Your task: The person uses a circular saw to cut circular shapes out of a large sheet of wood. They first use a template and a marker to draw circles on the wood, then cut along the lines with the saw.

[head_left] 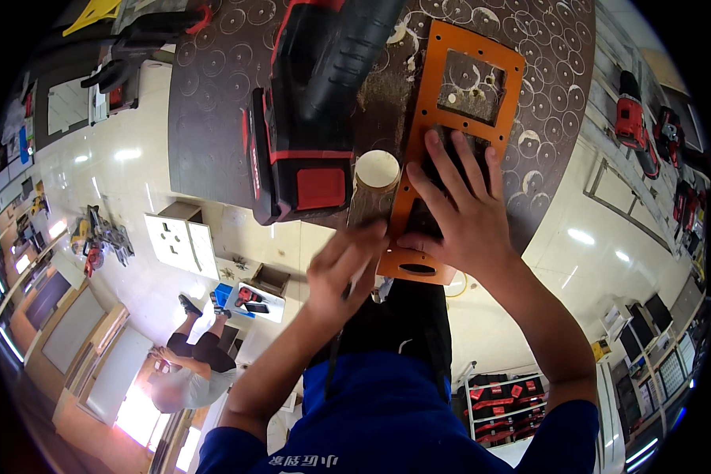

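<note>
Head view looks down on a dark round board [213,118] scored all over with circular cut marks, and everything else sits relative to it. An orange template plate [438,118] with a rectangular window lies on the board's near right part, its lower end overhanging the near edge. The right hand [454,213] lies flat on this plate, palm down, fingers spread and pointing away from the body, pressing rather than gripping; its forearm runs in from the lower right. The left hand [344,272] hovers at the board's near edge just left of the plate's lower end, fingers curled loosely together; whether they pinch anything cannot be told because of blur. A pale wooden disc [377,168] sits on the board just left of the plate, between the hands and a red and black cordless tool [308,110] resting at the board's middle. Beyond the board's left rim another person [193,363] sits on the floor.
</note>
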`<state>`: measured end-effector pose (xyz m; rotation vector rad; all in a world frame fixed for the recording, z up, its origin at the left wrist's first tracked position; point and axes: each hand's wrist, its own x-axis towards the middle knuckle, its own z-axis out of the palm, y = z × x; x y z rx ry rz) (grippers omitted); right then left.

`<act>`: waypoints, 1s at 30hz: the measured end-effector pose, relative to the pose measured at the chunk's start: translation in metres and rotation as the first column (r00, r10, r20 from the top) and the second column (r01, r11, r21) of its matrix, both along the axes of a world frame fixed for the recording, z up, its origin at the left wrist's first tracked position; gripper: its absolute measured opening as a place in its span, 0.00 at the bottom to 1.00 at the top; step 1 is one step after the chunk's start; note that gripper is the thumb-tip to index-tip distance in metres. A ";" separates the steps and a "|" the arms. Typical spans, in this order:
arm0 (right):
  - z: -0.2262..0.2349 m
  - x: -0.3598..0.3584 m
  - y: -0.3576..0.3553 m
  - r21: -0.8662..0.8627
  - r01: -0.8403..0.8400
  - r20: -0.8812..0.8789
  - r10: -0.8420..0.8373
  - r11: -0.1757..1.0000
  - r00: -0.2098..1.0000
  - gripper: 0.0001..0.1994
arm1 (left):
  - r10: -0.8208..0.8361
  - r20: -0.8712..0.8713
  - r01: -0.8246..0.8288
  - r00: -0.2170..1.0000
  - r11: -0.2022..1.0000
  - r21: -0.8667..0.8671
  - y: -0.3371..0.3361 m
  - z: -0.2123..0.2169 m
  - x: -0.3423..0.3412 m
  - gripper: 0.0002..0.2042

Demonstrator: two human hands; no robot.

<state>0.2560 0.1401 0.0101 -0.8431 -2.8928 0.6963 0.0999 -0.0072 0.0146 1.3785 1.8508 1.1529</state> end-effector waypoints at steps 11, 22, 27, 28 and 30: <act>-0.003 0.001 0.000 0.004 0.001 0.006 -0.001 1.000 1.000 0.47 | -0.055 -0.035 0.054 0.998 0.998 -0.014 0.007 0.006 -0.006 0.12; -0.004 -0.001 0.001 0.051 -0.010 -0.024 0.011 0.999 1.000 0.44 | 0.068 -0.059 -0.068 0.996 0.998 0.006 -0.044 0.029 0.001 0.10; 0.019 -0.001 0.004 0.013 -0.025 -0.009 0.025 1.000 1.000 0.41 | 0.133 0.006 -0.131 0.991 0.983 -0.132 -0.090 0.070 0.001 0.09; 0.025 -0.001 0.004 0.009 -0.026 -0.009 0.026 1.000 1.000 0.40 | 0.143 -0.007 -0.142 0.990 0.980 -0.137 -0.096 0.082 -0.003 0.09; 0.030 0.002 0.004 0.017 0.033 -0.064 -0.032 0.999 0.997 0.34 | 0.171 -0.033 -0.174 0.985 0.977 -0.123 -0.103 0.101 -0.016 0.10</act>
